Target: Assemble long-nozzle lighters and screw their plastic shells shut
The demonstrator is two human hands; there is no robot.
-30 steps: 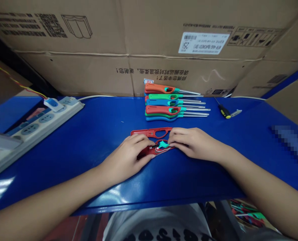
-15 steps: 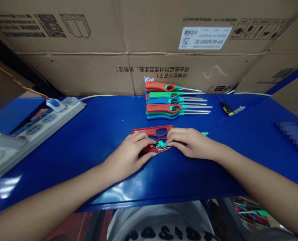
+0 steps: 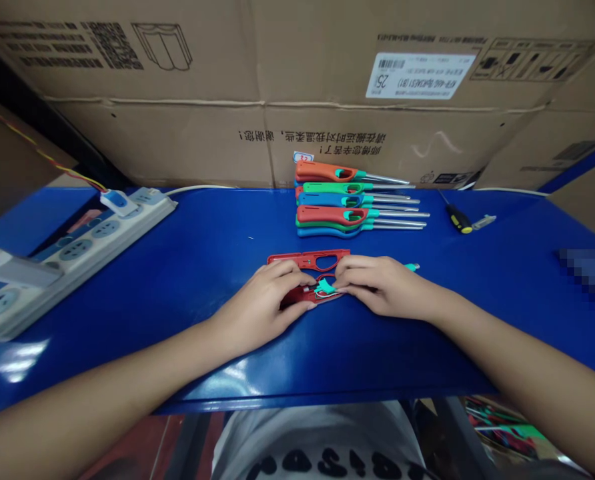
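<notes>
An opened red long-nosed gas lighter lies on the blue table in front of me. My left hand [image 3: 262,300] is closed on the handle end of its lower red shell half [image 3: 292,295], thumb on the near edge and fingers over the far side. Inside the shell sit a green trigger [image 3: 325,287], a small dark part and a thin wire. My right hand [image 3: 382,285] pinches at the trigger's right edge and covers the shell's front end. A green nozzle piece [image 3: 412,267] shows beyond the right hand. The other red shell half [image 3: 302,260] lies just behind, touching or nearly touching my fingers.
Several assembled lighters [image 3: 332,215] are stacked behind the work. A screwdriver [image 3: 458,219] lies at the back right beside a small clear piece [image 3: 483,223]. A power strip [image 3: 122,237] runs along the left. A cardboard box [image 3: 217,140] stands behind the blue table [image 3: 217,260].
The view has shifted slightly, so everything sits a little further right. Both hands keep nearly the same hold, with only tiny finger movement at the green trigger.
</notes>
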